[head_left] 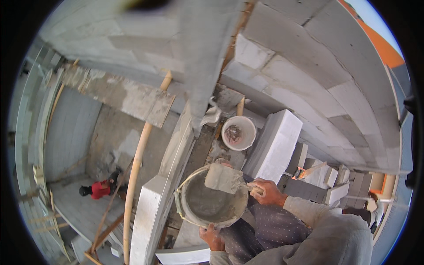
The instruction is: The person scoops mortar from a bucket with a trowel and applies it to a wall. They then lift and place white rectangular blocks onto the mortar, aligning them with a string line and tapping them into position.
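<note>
My right hand (268, 192) is closed around the handle of a trowel (225, 178), its blade over the mortar bucket (211, 204). My left hand (212, 237) grips the bucket's near rim. A white block (274, 143) stands just beyond.

Right hand (268, 192) with trowel (225, 178) over mortar bucket (207, 204)

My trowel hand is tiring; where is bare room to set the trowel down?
Top of the white block, right of the small white bowl, looks bare. Crowded: the grey mortar bucket between left hand and right hand, and stacked blocks further right.
</note>
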`<act>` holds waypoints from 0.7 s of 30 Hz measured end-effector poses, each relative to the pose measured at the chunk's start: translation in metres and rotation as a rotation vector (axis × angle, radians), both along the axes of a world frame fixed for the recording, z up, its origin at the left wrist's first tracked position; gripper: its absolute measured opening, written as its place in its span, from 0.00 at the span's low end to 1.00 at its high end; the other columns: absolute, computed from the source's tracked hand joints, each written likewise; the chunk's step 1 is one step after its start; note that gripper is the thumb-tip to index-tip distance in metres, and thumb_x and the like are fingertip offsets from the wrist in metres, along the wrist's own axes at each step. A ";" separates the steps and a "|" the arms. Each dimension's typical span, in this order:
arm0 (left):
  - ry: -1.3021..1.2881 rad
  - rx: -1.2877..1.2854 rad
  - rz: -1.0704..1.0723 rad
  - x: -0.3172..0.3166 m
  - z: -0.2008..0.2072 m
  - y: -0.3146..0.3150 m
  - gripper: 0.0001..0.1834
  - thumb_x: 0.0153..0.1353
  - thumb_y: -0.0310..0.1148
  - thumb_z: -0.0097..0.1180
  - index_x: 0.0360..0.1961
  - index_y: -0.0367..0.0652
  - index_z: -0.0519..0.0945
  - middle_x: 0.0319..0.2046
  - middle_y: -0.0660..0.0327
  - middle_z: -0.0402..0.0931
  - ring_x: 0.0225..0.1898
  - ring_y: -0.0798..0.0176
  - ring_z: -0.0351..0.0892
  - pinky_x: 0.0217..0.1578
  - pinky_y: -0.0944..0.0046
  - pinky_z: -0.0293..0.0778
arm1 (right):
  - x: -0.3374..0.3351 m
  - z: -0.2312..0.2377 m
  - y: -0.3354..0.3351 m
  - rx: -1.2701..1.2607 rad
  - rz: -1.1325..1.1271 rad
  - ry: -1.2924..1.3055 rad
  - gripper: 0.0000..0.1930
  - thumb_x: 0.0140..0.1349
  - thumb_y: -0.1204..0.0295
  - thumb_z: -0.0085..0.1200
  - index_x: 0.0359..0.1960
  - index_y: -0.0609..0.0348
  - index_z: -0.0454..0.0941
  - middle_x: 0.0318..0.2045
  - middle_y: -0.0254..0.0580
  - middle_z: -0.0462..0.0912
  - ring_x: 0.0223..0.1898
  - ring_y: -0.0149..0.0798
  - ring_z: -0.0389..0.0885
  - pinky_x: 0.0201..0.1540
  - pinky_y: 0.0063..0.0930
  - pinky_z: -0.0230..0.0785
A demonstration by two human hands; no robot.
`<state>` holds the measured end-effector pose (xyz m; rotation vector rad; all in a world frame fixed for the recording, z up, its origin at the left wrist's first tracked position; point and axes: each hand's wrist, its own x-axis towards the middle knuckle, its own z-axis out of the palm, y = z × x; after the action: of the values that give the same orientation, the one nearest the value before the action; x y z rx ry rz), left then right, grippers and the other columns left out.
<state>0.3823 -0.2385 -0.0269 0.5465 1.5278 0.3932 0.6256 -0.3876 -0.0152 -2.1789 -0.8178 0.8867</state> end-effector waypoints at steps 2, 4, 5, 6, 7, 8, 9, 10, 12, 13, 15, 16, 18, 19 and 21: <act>0.032 -0.036 0.020 -0.002 -0.001 -0.002 0.18 0.56 0.18 0.53 0.50 0.35 0.75 0.40 0.58 0.77 0.37 0.61 0.79 0.34 0.64 0.76 | 0.008 0.001 -0.003 0.029 -0.106 -0.043 0.21 0.56 0.70 0.63 0.53 0.57 0.80 0.42 0.51 0.83 0.43 0.56 0.84 0.47 0.42 0.77; 0.054 -0.058 0.057 -0.006 -0.002 -0.005 0.20 0.57 0.18 0.50 0.53 0.35 0.73 0.42 0.57 0.77 0.38 0.60 0.79 0.33 0.63 0.76 | 0.025 -0.006 0.000 0.046 -0.210 -0.085 0.20 0.56 0.70 0.63 0.52 0.59 0.80 0.41 0.53 0.84 0.42 0.57 0.84 0.46 0.42 0.77; 0.044 -0.056 0.035 -0.008 -0.002 -0.006 0.21 0.57 0.18 0.50 0.53 0.35 0.73 0.43 0.57 0.77 0.38 0.60 0.79 0.33 0.64 0.75 | 0.038 -0.012 0.003 0.069 -0.253 -0.151 0.20 0.56 0.69 0.63 0.51 0.59 0.80 0.40 0.53 0.83 0.41 0.57 0.84 0.45 0.43 0.77; 0.036 -0.056 0.017 -0.012 -0.002 -0.007 0.21 0.57 0.18 0.50 0.54 0.35 0.73 0.43 0.57 0.77 0.38 0.60 0.78 0.32 0.64 0.75 | 0.053 -0.021 0.010 0.090 -0.294 -0.214 0.19 0.56 0.69 0.63 0.50 0.60 0.80 0.39 0.54 0.83 0.40 0.57 0.84 0.45 0.43 0.77; 0.011 -0.055 0.026 -0.017 -0.002 -0.007 0.21 0.57 0.18 0.50 0.54 0.35 0.73 0.43 0.57 0.77 0.39 0.60 0.78 0.32 0.64 0.75 | 0.070 -0.029 0.017 0.109 -0.335 -0.281 0.18 0.56 0.68 0.62 0.49 0.60 0.81 0.38 0.54 0.83 0.40 0.58 0.84 0.44 0.44 0.77; 0.032 -0.043 0.017 -0.020 -0.003 -0.008 0.20 0.57 0.19 0.50 0.53 0.35 0.74 0.43 0.57 0.78 0.39 0.61 0.78 0.31 0.64 0.74 | 0.091 -0.037 0.025 0.109 -0.335 -0.327 0.17 0.57 0.68 0.61 0.48 0.60 0.81 0.37 0.54 0.83 0.39 0.58 0.83 0.43 0.45 0.76; 0.032 -0.036 0.036 -0.024 -0.005 -0.010 0.20 0.57 0.19 0.50 0.52 0.36 0.74 0.43 0.57 0.78 0.38 0.61 0.78 0.30 0.65 0.74 | 0.116 -0.045 0.032 0.102 -0.333 -0.381 0.16 0.57 0.68 0.60 0.46 0.60 0.81 0.37 0.54 0.83 0.39 0.59 0.83 0.42 0.46 0.76; -0.048 -0.025 0.076 -0.030 -0.007 -0.011 0.19 0.57 0.19 0.50 0.52 0.36 0.75 0.43 0.57 0.78 0.38 0.61 0.78 0.30 0.65 0.74 | 0.143 -0.052 0.042 0.120 -0.301 -0.484 0.17 0.56 0.69 0.59 0.47 0.59 0.81 0.37 0.53 0.82 0.39 0.59 0.82 0.42 0.48 0.75; 0.059 -0.051 -0.090 -0.043 -0.011 -0.010 0.22 0.59 0.22 0.49 0.56 0.40 0.71 0.48 0.56 0.75 0.46 0.57 0.77 0.39 0.56 0.78 | 0.195 -0.059 0.061 0.117 -0.241 -0.604 0.18 0.55 0.70 0.58 0.50 0.56 0.80 0.39 0.51 0.82 0.40 0.59 0.82 0.42 0.49 0.75; 0.069 -0.062 -0.158 -0.048 -0.013 -0.009 0.24 0.60 0.24 0.48 0.59 0.42 0.69 0.51 0.56 0.74 0.49 0.55 0.77 0.43 0.51 0.79 | 0.220 -0.059 0.070 0.107 -0.206 -0.637 0.20 0.54 0.70 0.58 0.51 0.54 0.79 0.40 0.50 0.82 0.41 0.59 0.81 0.43 0.50 0.75; 0.072 -0.060 -0.098 -0.054 -0.018 -0.009 0.23 0.59 0.23 0.48 0.58 0.42 0.70 0.50 0.56 0.75 0.49 0.55 0.77 0.43 0.51 0.80 | 0.266 -0.058 0.095 0.017 -0.114 -0.740 0.23 0.55 0.70 0.58 0.55 0.50 0.77 0.46 0.46 0.81 0.44 0.56 0.81 0.43 0.49 0.76; 0.075 -0.060 -0.067 -0.055 -0.020 -0.010 0.23 0.59 0.23 0.48 0.58 0.41 0.70 0.50 0.56 0.75 0.48 0.55 0.78 0.43 0.52 0.80 | 0.285 -0.055 0.105 0.022 -0.059 -0.778 0.23 0.57 0.71 0.58 0.56 0.49 0.76 0.48 0.44 0.80 0.46 0.54 0.81 0.45 0.49 0.76; 0.119 -0.068 -0.057 -0.056 -0.024 -0.012 0.22 0.59 0.23 0.48 0.56 0.41 0.71 0.49 0.56 0.76 0.47 0.55 0.78 0.43 0.52 0.80 | 0.316 -0.051 0.129 -0.012 0.065 -0.901 0.22 0.58 0.71 0.57 0.57 0.47 0.76 0.52 0.41 0.78 0.50 0.50 0.80 0.50 0.49 0.74; 0.139 -0.074 -0.052 -0.057 -0.025 -0.014 0.22 0.59 0.22 0.47 0.56 0.41 0.72 0.48 0.57 0.76 0.46 0.56 0.79 0.42 0.53 0.80 | 0.330 -0.049 0.141 -0.041 0.136 -0.989 0.21 0.59 0.71 0.57 0.56 0.47 0.76 0.54 0.40 0.77 0.52 0.49 0.79 0.53 0.49 0.72; 0.161 -0.086 -0.017 -0.060 -0.030 -0.018 0.21 0.58 0.22 0.47 0.55 0.41 0.72 0.46 0.57 0.77 0.44 0.56 0.79 0.41 0.53 0.80 | 0.351 -0.048 0.160 -0.118 0.261 -1.123 0.20 0.60 0.72 0.57 0.55 0.46 0.76 0.55 0.38 0.76 0.55 0.46 0.77 0.58 0.48 0.68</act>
<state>0.3226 -0.2566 -0.0568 0.5340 1.6853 0.2739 0.9767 -0.2272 -0.0633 -2.6517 -1.5985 -0.3134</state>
